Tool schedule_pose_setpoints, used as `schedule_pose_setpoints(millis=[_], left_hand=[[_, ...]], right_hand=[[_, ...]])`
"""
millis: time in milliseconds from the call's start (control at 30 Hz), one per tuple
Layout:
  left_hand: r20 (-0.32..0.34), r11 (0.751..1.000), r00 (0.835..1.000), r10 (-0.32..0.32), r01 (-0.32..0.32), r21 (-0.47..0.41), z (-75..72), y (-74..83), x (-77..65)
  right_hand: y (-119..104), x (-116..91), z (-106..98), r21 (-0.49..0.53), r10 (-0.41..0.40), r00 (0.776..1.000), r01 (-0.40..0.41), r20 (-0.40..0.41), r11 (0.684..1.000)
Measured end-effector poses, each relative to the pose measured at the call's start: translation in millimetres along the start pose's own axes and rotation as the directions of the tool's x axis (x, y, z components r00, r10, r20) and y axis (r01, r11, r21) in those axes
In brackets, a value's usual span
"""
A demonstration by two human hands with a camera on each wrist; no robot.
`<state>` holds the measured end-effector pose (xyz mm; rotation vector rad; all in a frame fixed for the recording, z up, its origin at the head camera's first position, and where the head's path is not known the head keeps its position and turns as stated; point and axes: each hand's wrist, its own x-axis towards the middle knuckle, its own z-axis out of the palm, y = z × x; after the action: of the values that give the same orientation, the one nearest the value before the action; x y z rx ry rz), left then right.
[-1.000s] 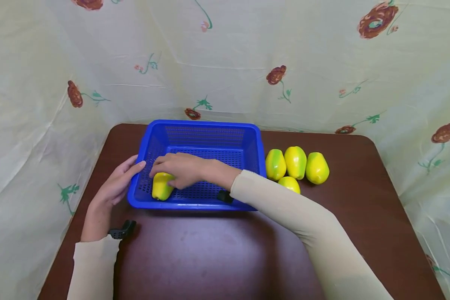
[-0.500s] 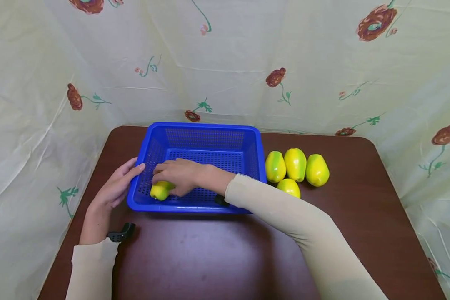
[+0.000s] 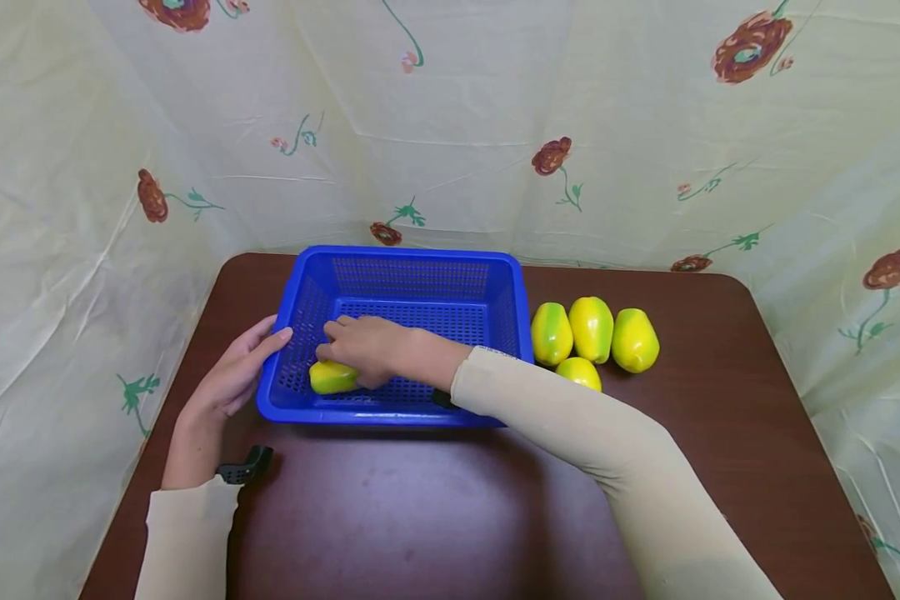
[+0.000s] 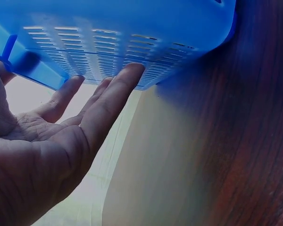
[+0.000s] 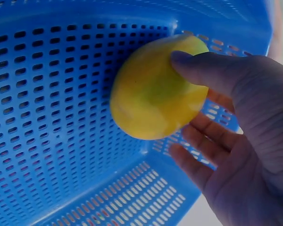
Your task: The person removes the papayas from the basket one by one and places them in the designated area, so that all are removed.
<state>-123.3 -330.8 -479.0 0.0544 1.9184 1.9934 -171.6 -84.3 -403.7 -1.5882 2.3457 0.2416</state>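
Note:
A blue perforated plastic basket point(image 3: 412, 260) stands on the table, longer from left to right. Inside its front left part lies a yellow-green papaya point(image 3: 333, 378), its length running sideways. My right hand point(image 3: 367, 347) reaches down into the basket and holds this fruit. In the right wrist view the thumb presses on the papaya point(image 5: 153, 94), and the other fingers are at its far side. At the basket's left end my left hand point(image 3: 234, 367) holds the rim, thumb on top. The left wrist view shows its fingers point(image 4: 111, 101) along the outer wall.
Several more papayas point(image 3: 591, 330) sit close together just right of the basket, the front one partly covered by the right sleeve point(image 3: 570, 408). The brown table point(image 3: 390, 508) extends in front. A floral sheet point(image 3: 450, 125) hangs behind it and at the sides.
The papaya in the basket has turned from pointing toward the front to lying sideways. My right hand has shifted slightly right with it. The left hand keeps its place on the rim.

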Motion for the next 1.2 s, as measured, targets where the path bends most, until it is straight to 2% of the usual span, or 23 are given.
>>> schedule_pose_setpoints(millis=[200, 433, 600, 767, 1033, 1200], left_hand=[[0.000, 1.000, 1.000, -0.006, 0.006, 0.007, -0.3, -0.5, -1.5], [0.011, 1.000, 1.000, -0.011, 0.011, 0.023, 0.9, -2.2, -2.7], [0.012, 1.000, 1.000, -0.011, 0.011, 0.019, 1.8, -2.1, -1.3], [0.000, 0.999, 1.000, -0.013, 0.013, 0.036, 1.4, -0.6, 0.0], [-0.013, 0.999, 1.000, -0.009, 0.010, 0.047, 2.7, 0.3, 2.8], [-0.024, 0.999, 1.000, -0.005, 0.006, 0.053, 0.9, 0.5, 0.6]], right_hand=[[1.9, 0.3, 3.5, 0.125, -0.012, 1.000, 0.010, 0.019, 0.992], [4.3, -5.1, 8.8, 0.157, 0.030, 0.998, -0.039, 0.058, 0.987], [10.5, -12.0, 11.2, 0.208, 0.041, 0.998, -0.048, 0.037, 0.977], [15.3, -21.3, 5.2, 0.278, 0.063, 0.998, -0.059, -0.006, 0.959], [19.5, -35.3, 3.4, 0.307, 0.082, 0.996, -0.070, -0.025, 0.949], [18.5, -43.1, 2.9, 0.353, 0.064, 0.997, -0.046, -0.040, 0.934]])
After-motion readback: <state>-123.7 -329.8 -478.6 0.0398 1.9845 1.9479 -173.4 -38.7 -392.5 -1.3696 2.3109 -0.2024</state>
